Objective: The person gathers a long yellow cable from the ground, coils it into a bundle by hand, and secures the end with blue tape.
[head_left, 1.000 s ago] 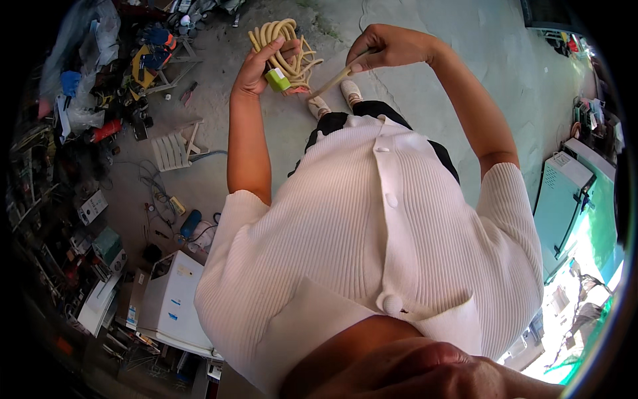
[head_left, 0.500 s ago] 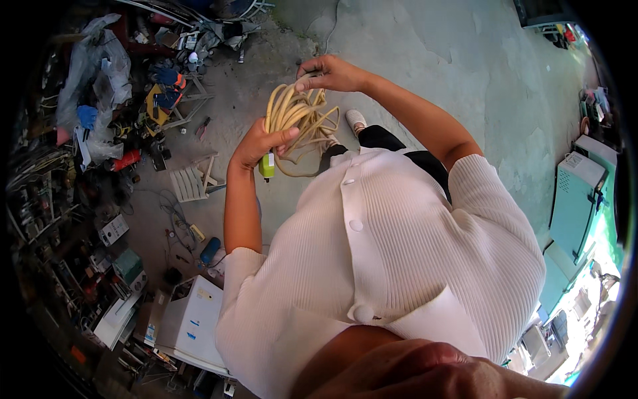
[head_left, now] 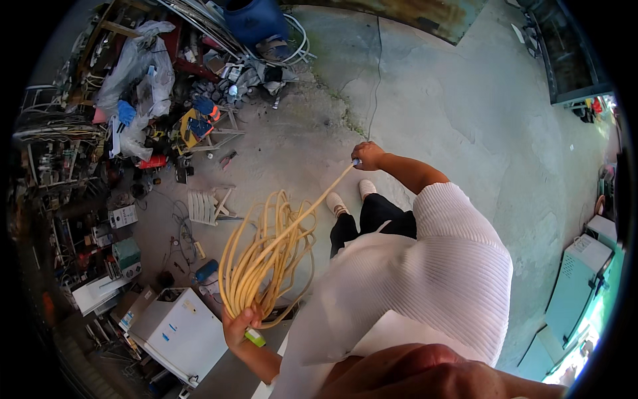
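Note:
My left hand is closed around the bottom of a large loose coil of yellow cable, low and to the left of my body. Against that palm sits a bright green block-shaped connector. A single length of the cable runs taut from the coil up to my right hand, which grips it out ahead, above my feet. A small pale blue piece shows at the cable by the right fingers; whether it is the cable's end I cannot tell.
A thin dark cord runs along the concrete floor beyond my right hand. A white stool lies left of the coil. Tools and scrap crowd the left side, with a white cabinet near my left arm. A teal cabinet stands right.
My hands have moved apart: the left came down and nearer with the coil, the right went forward and drew a length of cable straight. The coil hangs wider, and the view has shifted.

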The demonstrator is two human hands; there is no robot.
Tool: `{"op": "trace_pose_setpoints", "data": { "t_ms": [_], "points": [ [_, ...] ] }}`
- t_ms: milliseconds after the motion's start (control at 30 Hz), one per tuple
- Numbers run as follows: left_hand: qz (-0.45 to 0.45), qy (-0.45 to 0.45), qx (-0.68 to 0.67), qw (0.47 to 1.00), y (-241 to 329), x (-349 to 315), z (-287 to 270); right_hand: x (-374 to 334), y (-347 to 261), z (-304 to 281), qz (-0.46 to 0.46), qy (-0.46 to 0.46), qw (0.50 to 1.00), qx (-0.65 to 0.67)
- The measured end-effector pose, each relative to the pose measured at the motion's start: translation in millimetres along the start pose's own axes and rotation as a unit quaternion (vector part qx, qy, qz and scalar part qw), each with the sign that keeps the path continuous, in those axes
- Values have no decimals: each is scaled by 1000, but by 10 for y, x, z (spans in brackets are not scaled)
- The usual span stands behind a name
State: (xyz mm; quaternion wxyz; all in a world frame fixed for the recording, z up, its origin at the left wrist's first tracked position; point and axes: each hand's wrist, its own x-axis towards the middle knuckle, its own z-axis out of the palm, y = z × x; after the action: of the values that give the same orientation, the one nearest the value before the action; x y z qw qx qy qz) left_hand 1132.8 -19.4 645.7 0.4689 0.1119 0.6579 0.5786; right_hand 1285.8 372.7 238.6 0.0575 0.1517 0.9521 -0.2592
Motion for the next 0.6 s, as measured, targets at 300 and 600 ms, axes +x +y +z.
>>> {"op": "trace_pose_setpoints", "data": {
  "t_ms": [300,600],
  "points": [
    [154,183,-66,969,-392,-783,878,3,404,-204,3,-151,988,-41],
    [211,206,-154,943,-1592,-1048,2165,-2217,1979,-133,96,-119,985,-82]
  ]
}}
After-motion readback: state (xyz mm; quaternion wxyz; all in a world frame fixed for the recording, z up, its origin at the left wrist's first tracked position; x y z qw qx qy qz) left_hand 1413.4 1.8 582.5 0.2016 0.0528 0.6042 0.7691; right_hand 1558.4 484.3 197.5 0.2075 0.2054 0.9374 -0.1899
